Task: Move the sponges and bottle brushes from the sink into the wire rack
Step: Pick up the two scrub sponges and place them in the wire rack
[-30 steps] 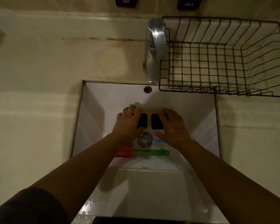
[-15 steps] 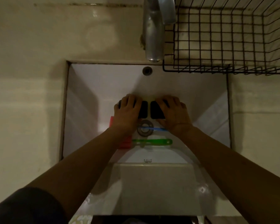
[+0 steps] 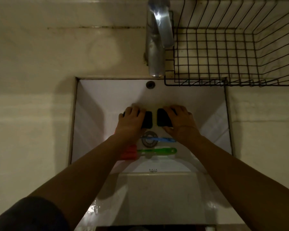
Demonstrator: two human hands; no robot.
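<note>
Two dark sponges lie side by side in the white sink (image 3: 97, 97). My left hand (image 3: 130, 122) curls over the left sponge (image 3: 147, 120) and my right hand (image 3: 180, 120) over the right sponge (image 3: 162, 120), fingers wrapped on their far edges. Below them a blue-handled brush (image 3: 163, 139) crosses the drain (image 3: 148, 138). A green-handled brush (image 3: 157, 150) lies nearer me, its red head (image 3: 129, 152) partly under my left forearm. The black wire rack (image 3: 232, 52) stands on the counter at the back right, with nothing in it.
A chrome tap (image 3: 157, 39) rises behind the sink, just left of the rack, its spout over the basin's back edge. An overflow hole (image 3: 150, 84) sits in the back wall. Beige counter surrounds the sink on both sides.
The view has shifted so the sink sits lower and larger. Both hands have settled down onto the two sponges and their fingers have closed around them.
</note>
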